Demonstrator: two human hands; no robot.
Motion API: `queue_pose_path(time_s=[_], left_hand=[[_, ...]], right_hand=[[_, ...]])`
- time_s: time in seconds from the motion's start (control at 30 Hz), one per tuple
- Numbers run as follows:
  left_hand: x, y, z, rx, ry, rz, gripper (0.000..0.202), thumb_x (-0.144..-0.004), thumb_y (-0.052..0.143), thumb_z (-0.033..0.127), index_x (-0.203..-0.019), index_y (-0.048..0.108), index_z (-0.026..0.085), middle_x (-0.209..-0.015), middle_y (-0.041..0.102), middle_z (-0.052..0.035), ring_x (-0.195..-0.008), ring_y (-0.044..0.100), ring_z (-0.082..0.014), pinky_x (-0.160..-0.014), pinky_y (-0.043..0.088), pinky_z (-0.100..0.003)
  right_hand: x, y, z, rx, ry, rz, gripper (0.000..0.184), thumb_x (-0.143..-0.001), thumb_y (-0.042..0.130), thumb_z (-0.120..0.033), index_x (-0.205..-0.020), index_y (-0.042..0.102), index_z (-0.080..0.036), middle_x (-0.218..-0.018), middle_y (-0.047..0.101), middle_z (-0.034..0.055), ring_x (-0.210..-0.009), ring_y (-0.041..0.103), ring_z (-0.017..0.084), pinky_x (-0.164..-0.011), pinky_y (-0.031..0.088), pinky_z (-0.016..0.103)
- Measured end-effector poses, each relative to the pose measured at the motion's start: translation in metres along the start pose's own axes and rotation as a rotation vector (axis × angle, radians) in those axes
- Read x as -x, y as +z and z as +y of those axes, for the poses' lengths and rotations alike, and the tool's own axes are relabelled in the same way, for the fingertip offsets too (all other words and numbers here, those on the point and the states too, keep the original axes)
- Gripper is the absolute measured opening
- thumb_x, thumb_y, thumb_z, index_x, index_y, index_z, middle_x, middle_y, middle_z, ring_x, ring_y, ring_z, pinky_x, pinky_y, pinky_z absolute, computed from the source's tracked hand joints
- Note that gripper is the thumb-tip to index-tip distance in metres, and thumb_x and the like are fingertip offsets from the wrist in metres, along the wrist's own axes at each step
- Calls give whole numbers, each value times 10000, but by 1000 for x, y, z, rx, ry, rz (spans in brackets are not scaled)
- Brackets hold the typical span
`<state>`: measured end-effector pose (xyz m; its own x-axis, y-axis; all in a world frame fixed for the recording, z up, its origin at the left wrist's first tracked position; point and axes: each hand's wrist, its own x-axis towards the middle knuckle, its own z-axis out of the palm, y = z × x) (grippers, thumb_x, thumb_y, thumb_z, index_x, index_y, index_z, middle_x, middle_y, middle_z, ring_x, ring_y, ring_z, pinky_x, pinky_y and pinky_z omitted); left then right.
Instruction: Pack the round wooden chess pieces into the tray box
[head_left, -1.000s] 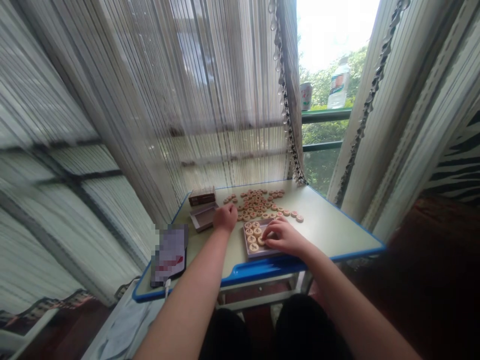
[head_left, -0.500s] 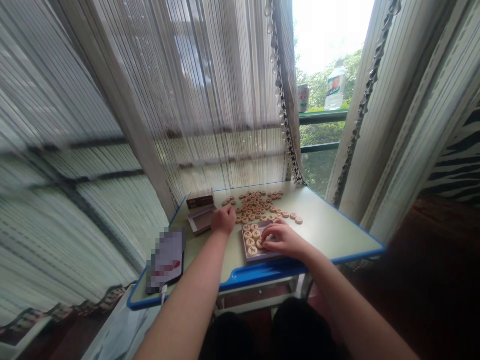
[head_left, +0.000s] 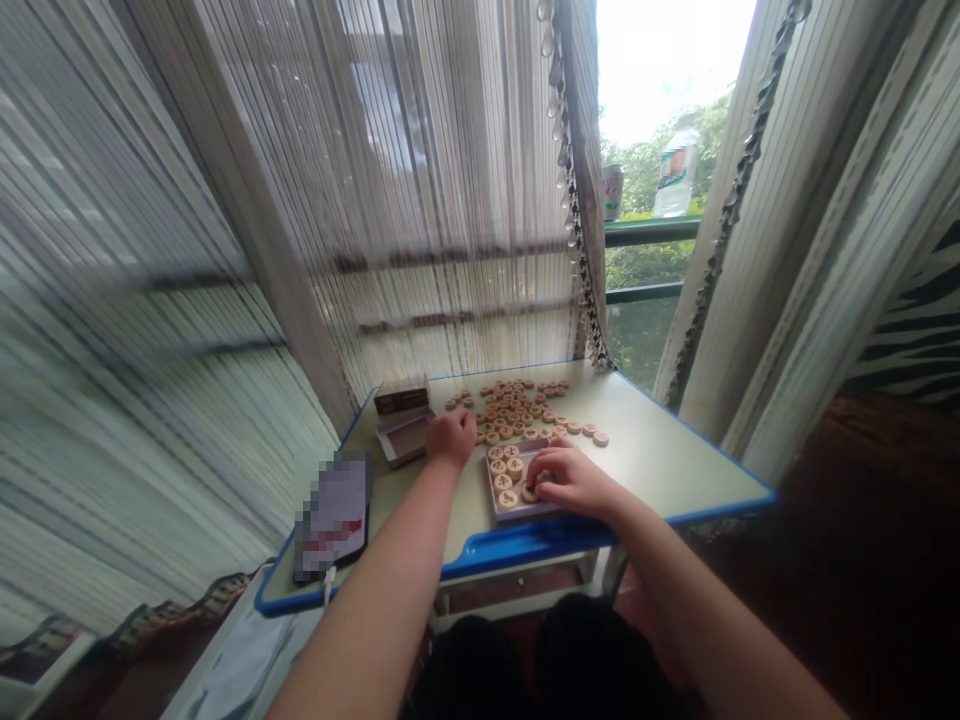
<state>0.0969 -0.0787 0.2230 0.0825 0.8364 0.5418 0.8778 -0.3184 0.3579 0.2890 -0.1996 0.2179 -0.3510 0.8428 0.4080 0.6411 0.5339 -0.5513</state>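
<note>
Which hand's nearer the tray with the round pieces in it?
Right. The right hand is over the tray, reaching into it; the left hand is outside, off its far left corner.

right hand (head_left: 571,480): touching disc (head_left: 529,494) in tray (head_left: 517,516) | left hand (head_left: 451,437): curled

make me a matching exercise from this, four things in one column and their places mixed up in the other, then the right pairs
1. left hand
2. right hand
3. clear plastic bottle with a label
4. flat, dark-edged rectangular device

A. at the green rail
B. near the table's left edge, by a white cable
C. at round wooden pieces in a shallow, pale tray
D. beside the open tray near the brown rectangular carton

Pairs: 1-D, 2-C, 3-A, 4-B
</note>
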Motion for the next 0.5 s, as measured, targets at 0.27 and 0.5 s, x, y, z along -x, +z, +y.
queue_pose_path(time_s=[0.27, 0.5], left_hand=[[0, -1, 1, -3, 4, 4, 314, -808, 402, 261, -747, 706, 208, -763, 708, -65, -774, 644, -191, -660, 420, -251], [0, -3, 3, 15, -4, -16, 315, -809, 405, 255, -767, 713, 204, -784, 711, -62, -804, 638, -177, -678, 424, -239]], right_hand=[[1, 1, -1, 3, 38, 20, 168, -648, 565, -126, -719, 693, -208, -725, 648, 20, -873, 490, 200, -803, 401, 306], [0, 2, 1, 35, 22, 38, 174, -643, 560, -132, -718, 695, -212, -709, 647, 13, -837, 496, 193, -811, 392, 316]])
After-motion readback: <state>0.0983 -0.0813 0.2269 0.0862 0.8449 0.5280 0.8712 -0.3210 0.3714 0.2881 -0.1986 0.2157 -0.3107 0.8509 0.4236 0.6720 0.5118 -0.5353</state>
